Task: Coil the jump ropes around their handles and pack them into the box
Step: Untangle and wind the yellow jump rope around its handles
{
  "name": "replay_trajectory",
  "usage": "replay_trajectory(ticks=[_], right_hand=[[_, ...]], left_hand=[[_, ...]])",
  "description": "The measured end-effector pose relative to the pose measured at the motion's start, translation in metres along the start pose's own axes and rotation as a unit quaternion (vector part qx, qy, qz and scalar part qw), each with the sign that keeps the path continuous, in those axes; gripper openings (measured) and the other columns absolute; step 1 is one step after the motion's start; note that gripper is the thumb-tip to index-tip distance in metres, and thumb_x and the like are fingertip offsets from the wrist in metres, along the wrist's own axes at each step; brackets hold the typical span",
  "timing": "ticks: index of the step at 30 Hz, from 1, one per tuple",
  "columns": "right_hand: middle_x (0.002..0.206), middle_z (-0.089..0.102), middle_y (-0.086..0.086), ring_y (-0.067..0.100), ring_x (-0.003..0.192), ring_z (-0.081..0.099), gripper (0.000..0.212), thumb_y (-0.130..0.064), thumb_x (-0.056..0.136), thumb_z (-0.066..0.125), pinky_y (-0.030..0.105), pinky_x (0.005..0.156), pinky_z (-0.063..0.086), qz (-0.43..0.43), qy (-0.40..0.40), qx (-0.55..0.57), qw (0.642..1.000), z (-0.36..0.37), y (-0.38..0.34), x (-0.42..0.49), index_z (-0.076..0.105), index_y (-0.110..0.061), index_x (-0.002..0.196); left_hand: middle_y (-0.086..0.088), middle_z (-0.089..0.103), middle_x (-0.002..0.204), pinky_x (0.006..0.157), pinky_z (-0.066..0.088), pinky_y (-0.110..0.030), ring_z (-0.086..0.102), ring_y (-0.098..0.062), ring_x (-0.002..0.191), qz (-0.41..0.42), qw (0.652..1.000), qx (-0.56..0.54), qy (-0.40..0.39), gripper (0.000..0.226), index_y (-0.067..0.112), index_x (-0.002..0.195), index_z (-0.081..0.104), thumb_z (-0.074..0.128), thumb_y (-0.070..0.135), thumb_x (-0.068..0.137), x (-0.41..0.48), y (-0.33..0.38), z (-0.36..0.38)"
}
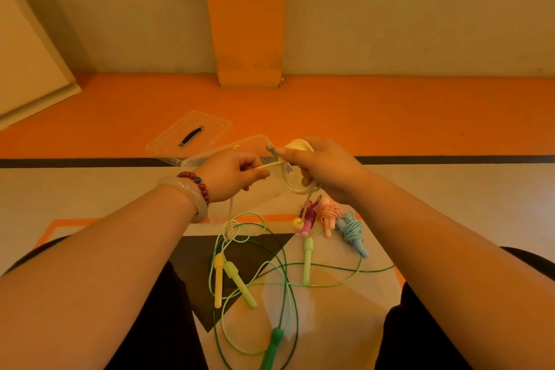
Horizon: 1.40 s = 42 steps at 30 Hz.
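The floor (420, 189) is showing orange and cream areas parted by a black stripe, and an orange pillar (246, 24) is rising against the far wall. A person is sitting on this floor with dark-clothed legs spread to either side.

A clear box (228, 150) is lying on the floor just beyond the hands, and its lid (192, 132), which has a black carry handle, is lying beside it on the far left.

The right hand (324, 168) is holding a coil of pale yellow jump rope (297, 146) above the box, its grip clamped round the loops. The left hand (234, 173) is pinching the free strand of that rope, its grip closed on it. The strand is running taut between the hands and hanging from the left hand to the floor. A bead bracelet (195, 182) and a pale bangle (192, 198) are sitting on the left wrist.

Three wound ropes are lying together on the floor below the right hand: a pink bundle (307, 218), a peach bundle (329, 215) and a blue bundle (351, 231).

Loose green cords (285, 285) are lying tangled between the legs, along with a yellow handle (218, 279), a yellow-green handle (240, 284), a light green handle (307, 261) and a dark green handle (271, 348).
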State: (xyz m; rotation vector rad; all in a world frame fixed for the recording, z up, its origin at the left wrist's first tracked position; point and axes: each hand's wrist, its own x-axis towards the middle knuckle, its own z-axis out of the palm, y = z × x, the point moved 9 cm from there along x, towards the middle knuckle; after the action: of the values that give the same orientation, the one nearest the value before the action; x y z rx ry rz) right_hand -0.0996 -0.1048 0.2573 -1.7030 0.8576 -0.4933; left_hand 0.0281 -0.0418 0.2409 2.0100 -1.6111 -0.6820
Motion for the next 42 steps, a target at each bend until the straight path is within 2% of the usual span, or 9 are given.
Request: replay_trajectory(ticks=[5, 8, 11, 18, 23, 26, 29, 35, 42], right_hand=[[0.056, 0.041, -0.004, 0.009, 0.044, 0.035, 0.012, -0.022, 0.098, 0.053, 0.029, 0.051, 0.033, -0.012, 0.062, 0.263, 0.963, -0.021, -0.002, 0.005, 0.058, -0.013, 0.092], [0.061, 0.046, -0.001, 0.012, 0.054, 0.041, 0.036, -0.038, 0.100, 0.044, 0.030, 0.056, 0.036, -0.033, 0.117, -0.034, 0.992, -0.034, -0.007, 0.002, 0.061, -0.018, 0.076], [0.074, 0.054, 0.003, 0.015, 0.064, 0.047, 0.030, -0.031, 0.097, 0.051, 0.029, 0.055, 0.033, -0.072, 0.113, -0.246, 0.960, -0.025, -0.012, 0.002, 0.062, -0.004, 0.089], [0.100, 0.053, -0.004, 0.015, 0.089, 0.053, 0.032, -0.022, 0.085, 0.066, 0.026, 0.065, 0.040, -0.144, 0.128, -0.233, 0.953, -0.005, -0.025, -0.007, 0.043, -0.020, 0.106], [0.150, 0.037, 0.000, 0.014, 0.131, 0.040, 0.056, -0.037, 0.089, 0.065, 0.031, 0.097, 0.039, -0.179, 0.011, -0.333, 0.926, 0.025, -0.018, -0.006, 0.045, -0.025, 0.140], [0.118, 0.066, -0.001, 0.012, 0.104, 0.059, 0.034, -0.034, 0.094, 0.059, 0.026, 0.079, 0.043, -0.117, -0.044, -0.279, 0.952, 0.027, -0.007, 0.000, 0.060, -0.025, 0.126], [0.067, 0.055, -0.006, 0.006, 0.059, 0.047, 0.020, -0.036, 0.096, 0.055, 0.022, 0.054, 0.034, -0.085, -0.036, -0.250, 0.964, 0.018, -0.007, 0.001, 0.062, -0.022, 0.083], [0.069, 0.060, -0.005, 0.002, 0.053, 0.053, 0.021, -0.032, 0.098, 0.050, 0.027, 0.059, 0.045, -0.053, 0.124, 0.061, 0.989, -0.035, -0.012, -0.001, 0.060, -0.021, 0.084], [0.085, 0.063, 0.003, 0.017, 0.073, 0.058, 0.014, -0.030, 0.098, 0.051, 0.024, 0.057, 0.044, -0.038, 0.108, -0.162, 0.980, -0.037, -0.007, 0.001, 0.060, -0.022, 0.104]], left_hand=[[0.002, 0.063, 0.085, 0.073, 0.043, -0.025, 0.051, -0.002, 0.068, -0.093, 0.977, 0.112, -0.158, 0.028, 0.021, 0.085, 0.053, 0.034, 0.029, 0.104, -0.007, -0.044, 0.040], [0.000, 0.050, 0.071, 0.054, 0.035, -0.023, 0.045, -0.010, 0.059, -0.068, 0.990, 0.085, -0.088, 0.029, 0.018, 0.093, 0.050, 0.026, 0.031, 0.105, -0.004, -0.027, 0.025], [-0.005, 0.045, 0.071, 0.057, 0.036, -0.028, 0.042, -0.019, 0.061, -0.020, 1.000, 0.011, -0.021, 0.031, 0.017, 0.107, 0.055, 0.027, 0.031, 0.105, 0.002, -0.002, 0.006], [0.006, 0.051, 0.081, 0.056, 0.036, -0.020, 0.044, -0.008, 0.063, 0.010, 0.993, 0.087, -0.073, 0.029, 0.022, 0.116, 0.056, 0.030, 0.024, 0.105, 0.000, 0.013, 0.007], [0.005, 0.048, 0.065, 0.054, 0.033, -0.023, 0.042, -0.008, 0.057, 0.034, 0.991, 0.112, -0.068, 0.033, 0.024, 0.071, 0.050, 0.039, 0.027, 0.102, -0.003, 0.019, 0.008], [-0.006, 0.055, 0.064, 0.045, 0.033, -0.013, 0.042, -0.010, 0.052, 0.038, 0.996, 0.069, -0.033, 0.032, 0.019, 0.077, 0.063, 0.044, 0.030, 0.100, -0.004, 0.016, -0.006], [-0.004, 0.065, 0.073, 0.052, 0.040, -0.011, 0.051, -0.005, 0.056, 0.036, 0.999, 0.011, -0.034, 0.026, 0.016, 0.088, 0.069, 0.050, 0.031, 0.098, -0.005, 0.010, -0.010], [0.006, 0.069, 0.089, 0.088, 0.048, -0.030, 0.063, -0.009, 0.089, -0.094, 0.981, 0.056, -0.158, 0.028, 0.015, 0.092, 0.064, 0.043, 0.032, 0.101, -0.011, -0.047, 0.001], [0.002, 0.041, 0.060, 0.046, 0.030, -0.024, 0.038, -0.012, 0.049, -0.068, 0.997, 0.019, 0.009, 0.029, 0.029, 0.092, 0.059, 0.032, 0.036, 0.103, -0.005, -0.017, -0.029]])
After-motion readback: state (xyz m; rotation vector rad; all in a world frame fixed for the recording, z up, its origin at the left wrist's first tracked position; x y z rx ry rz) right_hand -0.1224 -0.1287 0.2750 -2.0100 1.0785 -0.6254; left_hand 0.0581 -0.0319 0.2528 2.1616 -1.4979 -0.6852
